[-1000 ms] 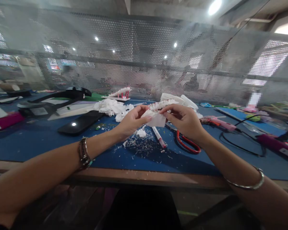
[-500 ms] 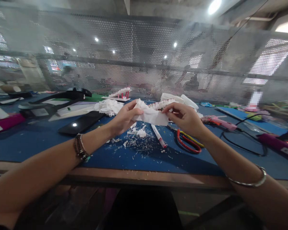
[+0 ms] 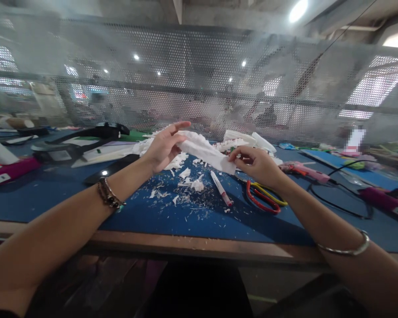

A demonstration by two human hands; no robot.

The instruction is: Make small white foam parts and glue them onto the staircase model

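Observation:
Between my two hands a strip of white tissue paper (image 3: 204,149) is stretched out above the table, sloping down to the right. My left hand (image 3: 164,148) pinches its left end, with one finger pointing out over the top. At the lower right end, the fingertips of my right hand (image 3: 255,162) are closed on the tissue. Below it lie a white marker with a pink end (image 3: 221,189) and torn white scraps (image 3: 196,184). Scissors with red and yellow handles (image 3: 262,204) rest under my right wrist.
A dark phone-like slab (image 3: 97,175) lies beside my left forearm, near crumpled white paper (image 3: 142,145). A pink glue gun (image 3: 315,173) with a black cable and a purple power strip (image 3: 383,201) are on the right. Behind stands a perforated metal screen (image 3: 199,84).
The tissue, bunched between my hands before, is now drawn out longer. My left hand has moved a little left and up and its fingers have spread somewhat; the right hand has barely shifted.

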